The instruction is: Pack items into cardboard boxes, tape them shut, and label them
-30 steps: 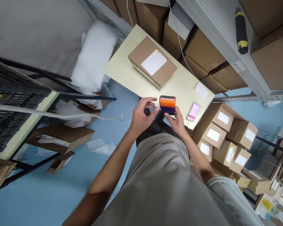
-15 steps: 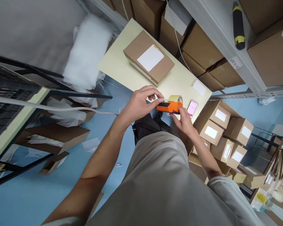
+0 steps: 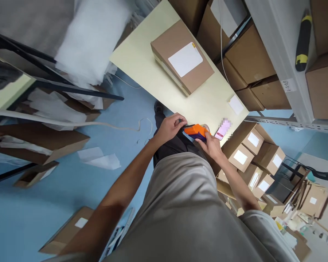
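Observation:
My right hand [image 3: 211, 146] is wrapped round an orange and dark purple tape dispenser [image 3: 196, 130], held above the table's near edge. Part of a tape roll [image 3: 206, 127] shows behind its orange body. My left hand [image 3: 171, 127] is closed in a pinch at the dispenser's dark front end. What lies between its fingertips is too small to make out. Beyond the hands a flat brown cardboard box [image 3: 182, 58] with a white label rests on the pale yellow table [image 3: 142, 62]. To the right, a phone [image 3: 222, 130] with a pink screen lies on the tabletop.
Shelves with cardboard boxes [image 3: 248, 54] line the table's far side; a black and yellow cutter [image 3: 303, 42] lies on the shelf beam [image 3: 278, 51]. Labelled boxes [image 3: 240, 157] are stacked at right. White wrap [image 3: 93, 43], a cable [image 3: 98, 124] and an open carton [image 3: 60, 142] are at left.
My view has shifted, bringing more floor into sight. The dispenser has tilted, showing more of its purple side, and its tape roll is more hidden. My left hand stays at its front end.

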### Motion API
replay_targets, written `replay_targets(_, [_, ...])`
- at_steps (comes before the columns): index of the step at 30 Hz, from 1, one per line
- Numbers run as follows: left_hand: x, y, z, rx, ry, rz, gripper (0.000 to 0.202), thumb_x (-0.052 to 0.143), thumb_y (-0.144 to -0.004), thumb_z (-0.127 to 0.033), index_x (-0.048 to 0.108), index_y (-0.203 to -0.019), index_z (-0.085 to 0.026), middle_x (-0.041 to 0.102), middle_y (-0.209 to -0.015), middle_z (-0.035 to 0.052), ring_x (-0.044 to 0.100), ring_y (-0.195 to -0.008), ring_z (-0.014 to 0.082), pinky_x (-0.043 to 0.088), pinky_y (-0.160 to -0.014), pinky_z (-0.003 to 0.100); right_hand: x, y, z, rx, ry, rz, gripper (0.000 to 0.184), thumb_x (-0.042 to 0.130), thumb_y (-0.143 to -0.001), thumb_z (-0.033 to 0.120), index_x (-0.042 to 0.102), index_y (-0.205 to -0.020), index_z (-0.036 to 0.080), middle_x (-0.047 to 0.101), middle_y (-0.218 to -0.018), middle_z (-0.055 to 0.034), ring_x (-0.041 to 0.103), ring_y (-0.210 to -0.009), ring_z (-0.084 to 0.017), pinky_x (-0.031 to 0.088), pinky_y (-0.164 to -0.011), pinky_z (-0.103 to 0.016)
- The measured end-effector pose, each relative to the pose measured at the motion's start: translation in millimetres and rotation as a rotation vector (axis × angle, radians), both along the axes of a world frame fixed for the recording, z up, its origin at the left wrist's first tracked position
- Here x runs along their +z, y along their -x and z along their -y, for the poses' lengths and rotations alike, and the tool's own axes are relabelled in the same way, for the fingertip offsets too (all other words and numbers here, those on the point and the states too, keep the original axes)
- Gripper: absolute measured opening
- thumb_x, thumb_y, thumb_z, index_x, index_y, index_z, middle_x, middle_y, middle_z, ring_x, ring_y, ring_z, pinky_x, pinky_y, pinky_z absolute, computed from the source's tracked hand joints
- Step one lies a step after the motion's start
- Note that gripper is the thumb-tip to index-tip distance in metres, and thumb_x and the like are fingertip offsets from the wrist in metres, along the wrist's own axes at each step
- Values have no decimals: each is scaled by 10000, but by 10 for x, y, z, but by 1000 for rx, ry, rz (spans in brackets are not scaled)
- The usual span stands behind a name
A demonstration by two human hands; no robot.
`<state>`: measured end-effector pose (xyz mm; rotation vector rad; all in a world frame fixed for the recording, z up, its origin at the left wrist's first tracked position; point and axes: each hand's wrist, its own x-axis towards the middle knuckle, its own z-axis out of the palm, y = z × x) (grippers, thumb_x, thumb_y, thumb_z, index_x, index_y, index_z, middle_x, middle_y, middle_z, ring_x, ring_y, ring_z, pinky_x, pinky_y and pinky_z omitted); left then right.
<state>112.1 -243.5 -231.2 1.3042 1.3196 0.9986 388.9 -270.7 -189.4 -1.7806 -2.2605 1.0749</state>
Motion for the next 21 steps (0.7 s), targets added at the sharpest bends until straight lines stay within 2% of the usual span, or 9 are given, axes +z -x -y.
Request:
replay_targets(3, [-216,41,48,168,32,6,385,698,-1049,-604,763,-939,-241,609,-744,-8,459,-609,157,395,-612,301,-5,-150,-39,42,-3,59,661,519,-1056,893,658,-1155,255,743,-764,-76,724,-649,-316,554,-653,-391])
replay_targets(7, [-496,286,-150,473,41,0,442,706,-1044,-668,713,-952,-236,574,-735,-19,454,-630,149,389,-610,286,-29,-372,-180,68,-34,178,701,467,-1069,901,660,-1167,234,726,-723,-70,703,-605,-309,544,-642,-391])
replay_targets(9, [-624,408,-304,496,18,17,463,746,-1017,-690,698,-950,-234,578,-752,-14,471,-645,145,400,-613,283,-65,-428,-259,86,-50,250,697,456,-1087,881,661,-1184,222,717,-711,-62,699,-603,-299,541,-654,-382])
replay_targets(12, [-784,482,-517,449,10,68,471,783,-992,-700,688,-954,-240,595,-755,-12,508,-654,144,416,-607,275,-153,-393,-382,97,-52,418,678,434,-1134,808,650,-1267,179,754,-786,-90,728,-666,-301,550,-682,-374])
replay_targets(16, [-994,425,-748,422,35,116,446,862,-935,-657,690,-935,-245,681,-819,5,553,-667,140,446,-605,266,-337,-247,-538,98,-59,658,615,441,-1191,653,624,-1375,95,798,-954,-183,791,-852,-339,592,-754,-385])
replay_targets(21, [-1324,314,-1013,520,28,180,363,867,-948,-570,701,-915,-249,754,-898,29,651,-752,154,532,-671,268,-601,-141,-628,97,-147,738,507,485,-1205,537,647,-1344,77,796,-1033,-225,807,-972,-349,633,-860,-406])
